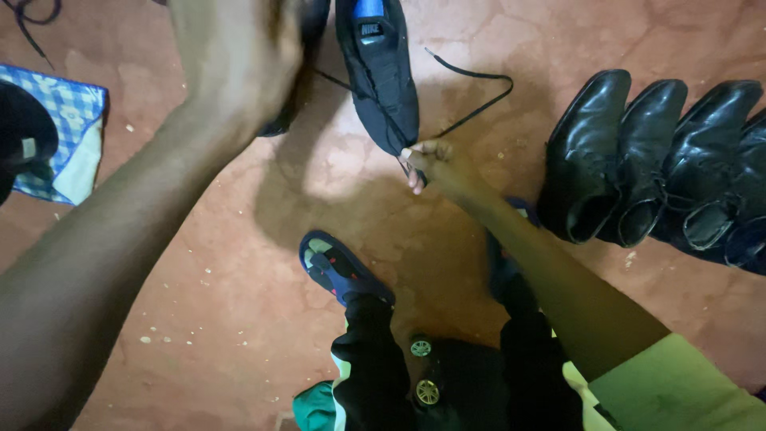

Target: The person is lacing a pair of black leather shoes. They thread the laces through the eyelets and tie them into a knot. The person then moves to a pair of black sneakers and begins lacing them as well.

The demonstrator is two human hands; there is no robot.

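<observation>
I see my right hand (431, 164) pinched shut on the toe end of the black sneaker (379, 72), right where its lace (471, 92) trails loose over the red floor (239, 303). My left hand (239, 56), blurred and close to the camera, hangs just left of the sneaker; I cannot tell whether it grips anything. The step looks like lace work at the shoe's tip, so the next move likely needs the left hand steadying the sneaker. Well right of the sneaker stand black leather shoes (638, 160).
</observation>
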